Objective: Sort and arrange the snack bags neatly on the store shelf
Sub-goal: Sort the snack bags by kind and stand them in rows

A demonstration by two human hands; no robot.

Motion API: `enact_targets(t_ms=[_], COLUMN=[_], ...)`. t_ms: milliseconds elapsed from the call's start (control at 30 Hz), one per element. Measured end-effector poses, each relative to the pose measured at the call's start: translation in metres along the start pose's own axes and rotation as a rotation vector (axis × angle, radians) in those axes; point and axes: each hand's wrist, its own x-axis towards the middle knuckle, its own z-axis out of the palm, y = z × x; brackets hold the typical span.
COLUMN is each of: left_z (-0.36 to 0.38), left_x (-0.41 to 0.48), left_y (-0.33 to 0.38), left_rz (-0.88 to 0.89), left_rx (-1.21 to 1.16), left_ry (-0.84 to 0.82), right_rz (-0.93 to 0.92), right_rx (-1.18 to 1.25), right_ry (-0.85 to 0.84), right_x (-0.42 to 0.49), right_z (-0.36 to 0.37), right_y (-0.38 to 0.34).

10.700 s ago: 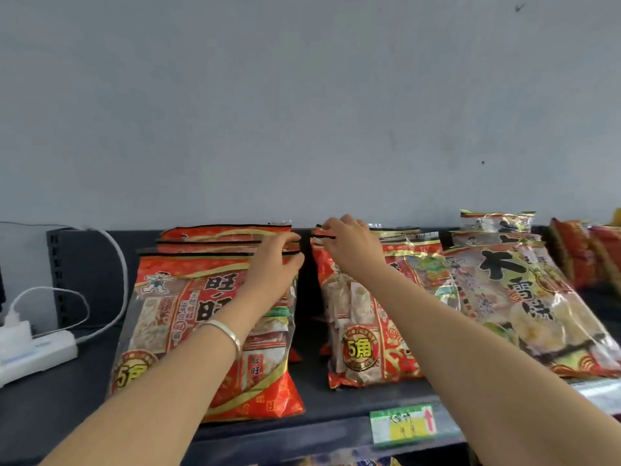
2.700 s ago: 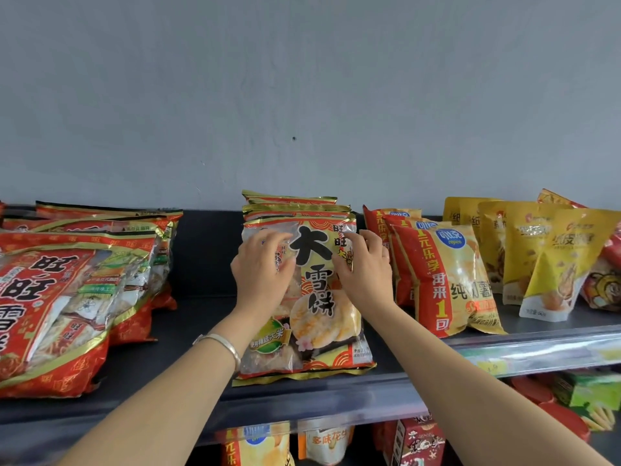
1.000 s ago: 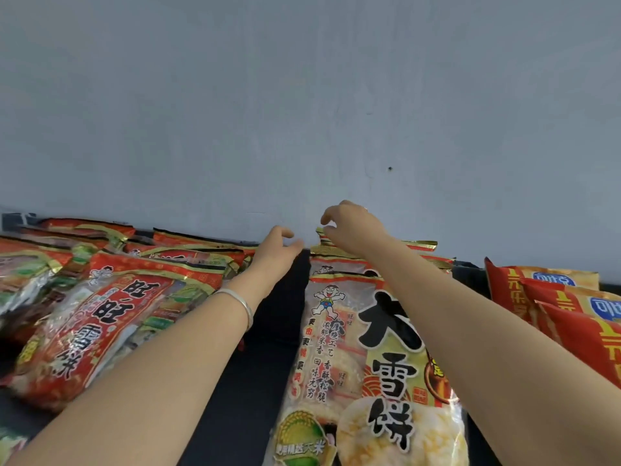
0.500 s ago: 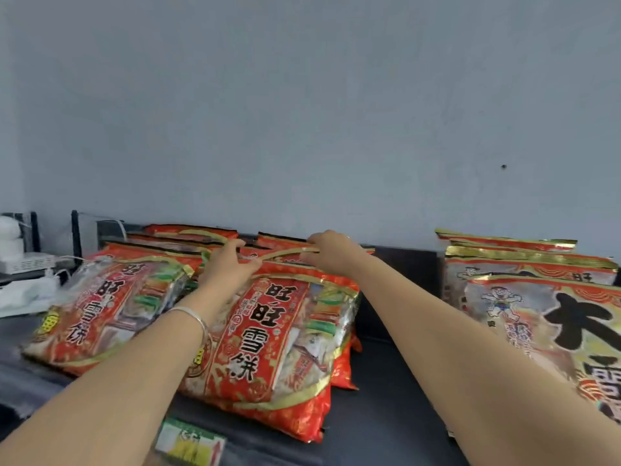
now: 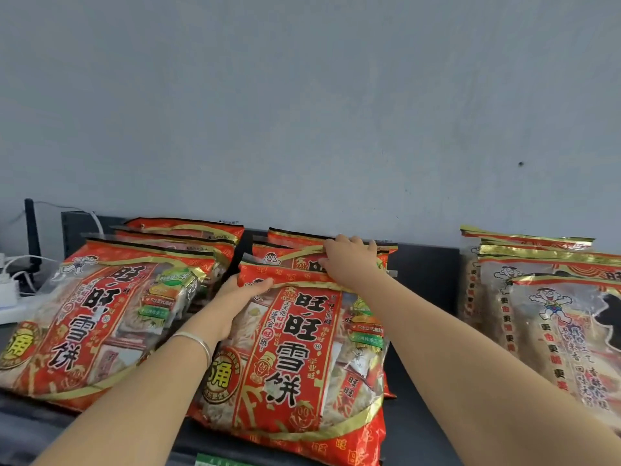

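Grey wall (image 5: 302, 112) backs the dark shelf (image 5: 400, 438), where the left hand (image 5: 242, 294) grips the top left corner of the front red rice-cracker bag (image 5: 295, 348) in the middle row, the right hand (image 5: 349, 260) curls over the top edge of the second bag (image 5: 289, 257) behind it, and pale cracker bags (image 5: 554, 314) stand apart at right.

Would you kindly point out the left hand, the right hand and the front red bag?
left hand (image 5: 237, 297), head view, back of the hand.
right hand (image 5: 349, 260), head view, its knuckles.
front red bag (image 5: 295, 351), head view, printed front panel.
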Motion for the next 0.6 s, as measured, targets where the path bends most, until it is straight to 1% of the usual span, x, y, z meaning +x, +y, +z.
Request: enact_targets(t_ms=[100,233,300,400,467,533,600], left_z=[0.013,0.033,0.038,0.035,0.030,0.028,0.030], left_x=[0.003,0.003,0.004,0.007,0.011,0.018,0.026], left_y=[-0.007,-0.007,-0.010,-0.005,0.002,0.006,0.008], left_rz=[-0.035,-0.043,-0.029,0.065,0.130,0.139,0.105], left_rx=[-0.093,-0.146,-0.158,-0.148,-0.143,-0.152,-0.150], left_ry=[-0.021,-0.050,-0.038,0.036,0.048,0.017,-0.029], right_rz=[0.010,0.077,0.078,0.060,0.062,0.095,0.144], right_rx=[-0.015,-0.005,0.034,0.145,0.172,0.145,0.145], right_ry=[0.045,0.000,-0.007,0.087,0.166,0.146,0.076], right_x=[0.001,0.000,0.002,0.006,0.012,0.021,0.028], right_z=[0.005,-0.001,-0.006,-0.009,-0.007,-0.007,-0.006], right_y=[0.002,0.016,0.021,0.022,0.021,0.022,0.024])
